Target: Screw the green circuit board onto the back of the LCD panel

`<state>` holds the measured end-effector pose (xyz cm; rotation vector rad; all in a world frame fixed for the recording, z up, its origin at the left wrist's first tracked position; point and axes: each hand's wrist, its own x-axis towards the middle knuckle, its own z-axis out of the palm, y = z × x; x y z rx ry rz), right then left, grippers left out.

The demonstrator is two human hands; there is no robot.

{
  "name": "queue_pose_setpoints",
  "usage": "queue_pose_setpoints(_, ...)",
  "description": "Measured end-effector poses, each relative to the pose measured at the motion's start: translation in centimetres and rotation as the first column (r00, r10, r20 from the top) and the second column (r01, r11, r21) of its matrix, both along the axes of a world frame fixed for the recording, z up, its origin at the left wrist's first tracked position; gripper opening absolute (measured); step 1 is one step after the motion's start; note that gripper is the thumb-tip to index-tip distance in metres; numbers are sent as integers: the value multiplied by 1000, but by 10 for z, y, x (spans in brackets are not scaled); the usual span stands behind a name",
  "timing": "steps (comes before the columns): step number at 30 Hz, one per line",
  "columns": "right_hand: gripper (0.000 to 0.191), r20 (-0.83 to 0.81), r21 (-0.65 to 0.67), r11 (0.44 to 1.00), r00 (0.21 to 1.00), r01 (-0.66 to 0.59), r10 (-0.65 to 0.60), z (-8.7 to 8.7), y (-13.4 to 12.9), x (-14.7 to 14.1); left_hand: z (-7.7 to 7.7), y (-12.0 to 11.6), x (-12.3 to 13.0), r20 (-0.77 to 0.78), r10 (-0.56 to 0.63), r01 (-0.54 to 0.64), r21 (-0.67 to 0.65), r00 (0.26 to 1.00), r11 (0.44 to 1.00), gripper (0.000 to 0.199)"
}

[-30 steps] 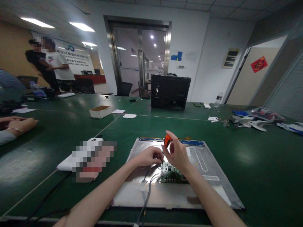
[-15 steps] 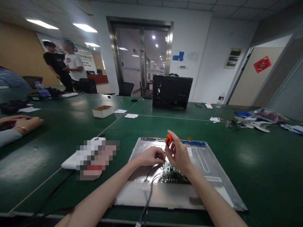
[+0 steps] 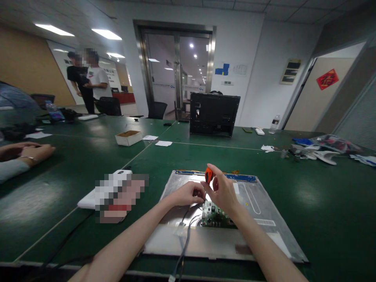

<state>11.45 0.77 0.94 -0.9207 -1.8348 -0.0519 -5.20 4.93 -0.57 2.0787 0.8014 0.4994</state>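
Observation:
An orange and black screwdriver (image 3: 208,175) stands upright, its handle between the thumb and fingers of my right hand (image 3: 221,190). Its shaft points down at the upper left corner of a green circuit board (image 3: 216,216). My left hand (image 3: 188,194) is closed at that corner, fingertips pinched near the shaft's lower end; what they pinch is hidden. Below both hands lies a flat silver display panel (image 3: 255,244), with a blue strip board (image 3: 243,178) along its far edge. Dark cables (image 3: 187,241) run from near the circuit board over the panel's front edge.
A white device (image 3: 88,199), partly pixelated, lies left of the panel. Farther back are a small open box (image 3: 129,138), paper slips (image 3: 163,143) and a black monitor housing (image 3: 215,115). Bags and parts (image 3: 320,149) sit at the right. Another person's hands (image 3: 37,152) rest at the left.
My right fingers have shifted slightly on the screwdriver, whose handle has turned a little. My left hand stays in place. Two people in the background have moved slightly right.

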Motion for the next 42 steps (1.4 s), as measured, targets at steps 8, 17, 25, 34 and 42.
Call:
queue_pose_setpoints(8, 56, 6, -59, 996, 998, -67, 68, 0, -2, 2, 2, -1, 1, 15, -11, 12, -10, 1000, 1000, 4)
queue_pose_setpoints(17, 50, -6, -22, 1000, 1000, -22, 21, -2, -1, 1, -1, 0, 0, 10, -11, 11, -9, 1000, 1000, 6)
queue_pose_setpoints(25, 47, -1, -1, 1000, 1000, -15, 15, -1, 0, 1, -2, 2, -1, 12, -10, 10, 2, 1000, 1000, 5)
queue_pose_setpoints(34, 57, 9, -48, 997, 998, -67, 68, -1, -2, 2, -3, 2, 0, 8, -14, 14, -15, 1000, 1000, 7)
queue_pose_setpoints(42, 52, 14, -20, 1000, 1000, -16, 16, -2, 0, 1, 2, -1, 1, 0, -2, 2, -14, 1000, 1000, 3)
